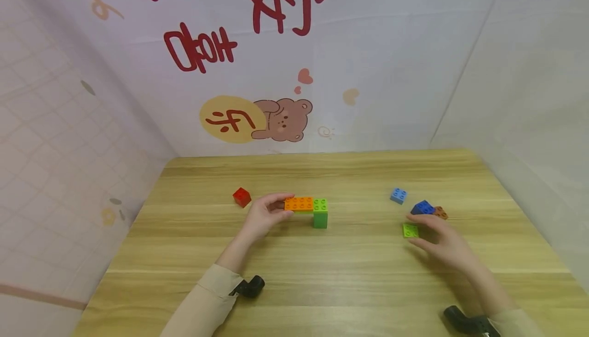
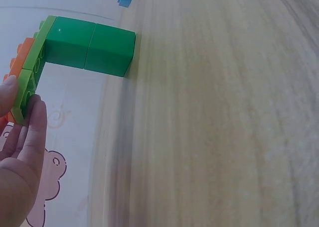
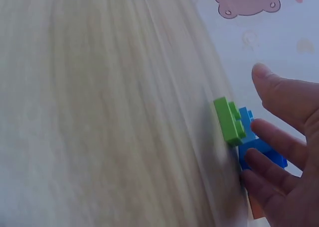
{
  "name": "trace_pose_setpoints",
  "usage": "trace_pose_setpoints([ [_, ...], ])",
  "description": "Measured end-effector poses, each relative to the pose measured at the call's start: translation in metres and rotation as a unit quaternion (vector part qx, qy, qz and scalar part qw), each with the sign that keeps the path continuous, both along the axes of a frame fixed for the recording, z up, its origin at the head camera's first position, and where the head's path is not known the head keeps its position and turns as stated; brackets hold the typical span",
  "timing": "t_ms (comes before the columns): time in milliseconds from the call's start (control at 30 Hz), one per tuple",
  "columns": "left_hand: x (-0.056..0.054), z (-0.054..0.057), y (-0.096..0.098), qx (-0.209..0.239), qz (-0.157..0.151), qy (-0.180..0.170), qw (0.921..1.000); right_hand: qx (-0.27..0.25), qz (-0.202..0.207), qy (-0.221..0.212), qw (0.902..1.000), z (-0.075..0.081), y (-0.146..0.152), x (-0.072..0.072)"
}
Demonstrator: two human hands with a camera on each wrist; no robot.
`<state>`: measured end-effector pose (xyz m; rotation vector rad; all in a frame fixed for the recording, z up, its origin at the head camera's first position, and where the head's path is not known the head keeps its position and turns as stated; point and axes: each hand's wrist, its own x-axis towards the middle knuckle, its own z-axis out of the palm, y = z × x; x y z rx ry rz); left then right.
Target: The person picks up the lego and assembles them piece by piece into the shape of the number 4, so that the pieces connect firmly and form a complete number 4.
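The person's left hand (image 1: pixel 264 218) and right hand (image 1: pixel 444 240) are bare. The left sleeve (image 1: pixel 200 301) is plain beige, loose and softly creased, with a seam-like line near its edge; the right sleeve (image 1: pixel 515 325) is similarly pale. A stubby, round-ended black left wrist fitting (image 1: pixel 252 287) matches a bent, tube-like black right wrist fitting (image 1: pixel 462 321).

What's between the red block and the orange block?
The left hand, pinching one end of the orange block; the red block lies beyond its other side. Head view shows it.
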<state>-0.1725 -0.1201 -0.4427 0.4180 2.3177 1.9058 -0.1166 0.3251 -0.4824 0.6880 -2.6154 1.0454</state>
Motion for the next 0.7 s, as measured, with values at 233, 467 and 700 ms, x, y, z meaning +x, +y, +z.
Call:
trace_pose_setpoints([
  [233, 0.0001, 0.0019, 0.0006, -0.001, 0.001, -0.004, 1.0000, -0.002, -0.014, -0.054, 0.9985, 0.0010, 0.0038, 0.0042],
  [467, 0.0002, 0.0012, 0.0003, -0.004, 0.003, -0.002, 1.0000, 0.007, -0.042, -0.095, 0.9946, 0.0016, 0.0047, 0.0070],
  [700, 0.0013, 0.0013, 0.0006, -0.006, 0.003, -0.001, 1.0000, -0.002, -0.063, -0.118, 0.9911, -0.0040, 0.0044, 0.0075],
])
